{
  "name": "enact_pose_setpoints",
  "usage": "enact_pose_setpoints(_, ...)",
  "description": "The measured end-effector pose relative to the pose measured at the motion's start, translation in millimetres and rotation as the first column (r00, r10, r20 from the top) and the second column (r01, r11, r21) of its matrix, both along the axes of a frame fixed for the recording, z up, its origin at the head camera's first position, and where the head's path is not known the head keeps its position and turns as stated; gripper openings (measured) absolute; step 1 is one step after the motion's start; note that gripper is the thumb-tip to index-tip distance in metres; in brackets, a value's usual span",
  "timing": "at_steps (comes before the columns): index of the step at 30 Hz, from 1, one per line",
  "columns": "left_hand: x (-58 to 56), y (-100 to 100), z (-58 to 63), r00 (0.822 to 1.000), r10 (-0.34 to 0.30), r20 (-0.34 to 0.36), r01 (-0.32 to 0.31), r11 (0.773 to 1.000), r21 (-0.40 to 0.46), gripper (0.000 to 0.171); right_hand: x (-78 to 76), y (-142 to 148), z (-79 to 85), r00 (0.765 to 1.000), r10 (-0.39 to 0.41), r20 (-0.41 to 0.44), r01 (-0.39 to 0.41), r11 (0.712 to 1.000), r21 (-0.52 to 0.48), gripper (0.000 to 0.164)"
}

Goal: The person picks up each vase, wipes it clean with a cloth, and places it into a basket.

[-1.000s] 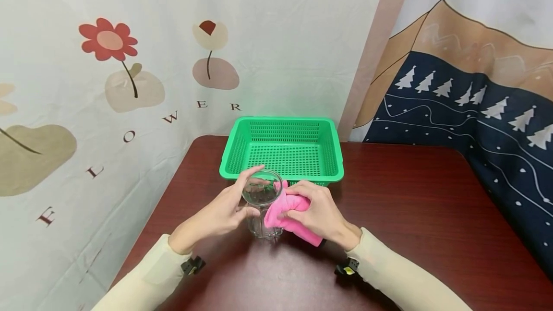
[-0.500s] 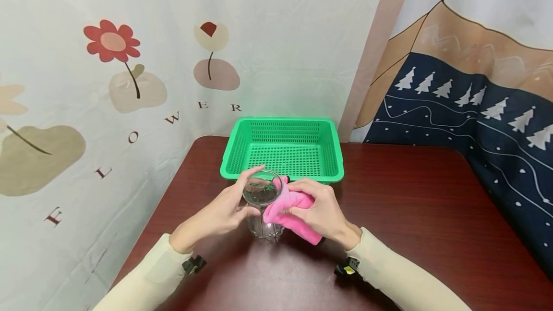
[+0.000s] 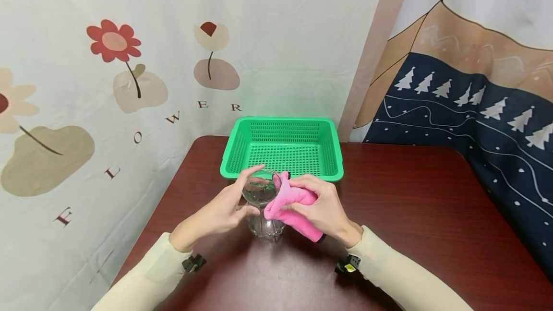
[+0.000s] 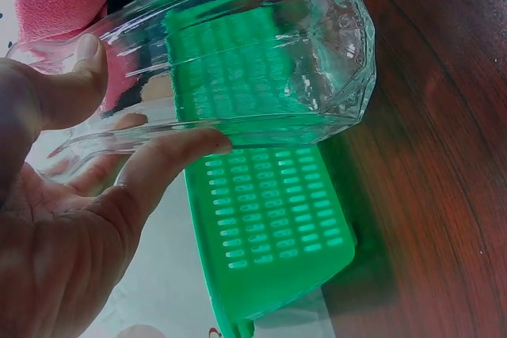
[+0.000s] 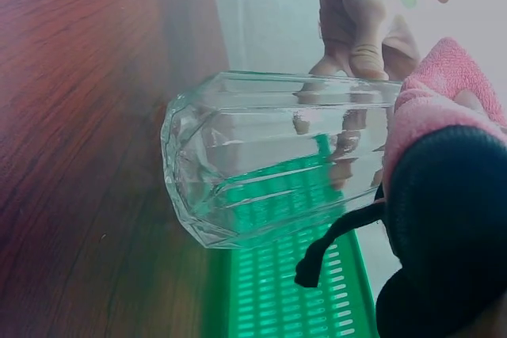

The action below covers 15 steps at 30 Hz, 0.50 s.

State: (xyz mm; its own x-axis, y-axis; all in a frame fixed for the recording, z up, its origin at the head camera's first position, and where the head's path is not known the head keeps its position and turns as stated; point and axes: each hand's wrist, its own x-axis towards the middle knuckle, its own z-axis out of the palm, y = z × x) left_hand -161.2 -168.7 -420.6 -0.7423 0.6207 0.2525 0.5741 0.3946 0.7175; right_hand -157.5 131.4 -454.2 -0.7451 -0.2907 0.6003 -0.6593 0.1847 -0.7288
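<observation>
Dark letters on the pale wall cloth (image 3: 294, 37) spell FLOWER, one by one, from F (image 3: 64, 217) up to R (image 3: 235, 107). Painted flowers sit above the letters.

The left hand (image 3: 216, 212) holds the clear glass jar (image 3: 265, 227) near its top. Its thumb is on the near side and the other fingers bend round the far side, spread about as wide as the jar. One fingertip pokes up by the rim.

The right hand (image 3: 326, 208) pinches a pink cloth (image 3: 304, 227) between thumb and fingers, so there is cloth in the gap. The cloth is bunched against the right side of the jar's rim. It has a black edge, and a black strap (image 5: 341, 243) hangs from it in the right wrist view.

The jar is between the two hands, over the red-brown table (image 3: 410, 196) and in front of the green basket (image 3: 281, 120). I cannot tell if its bottom touches the table. The basket shows green through the glass.
</observation>
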Motion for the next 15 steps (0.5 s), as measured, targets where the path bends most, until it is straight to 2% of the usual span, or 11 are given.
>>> enact_pose_setpoints(15, 1.6, 1.4, 0.8, 1.0, 0.004, 0.005, -0.004, 1.0, 0.006, 0.108, 0.6, -1.1, -0.8, 1.0, -0.011, -0.013, 0.011, 1.0, -0.001, 0.045)
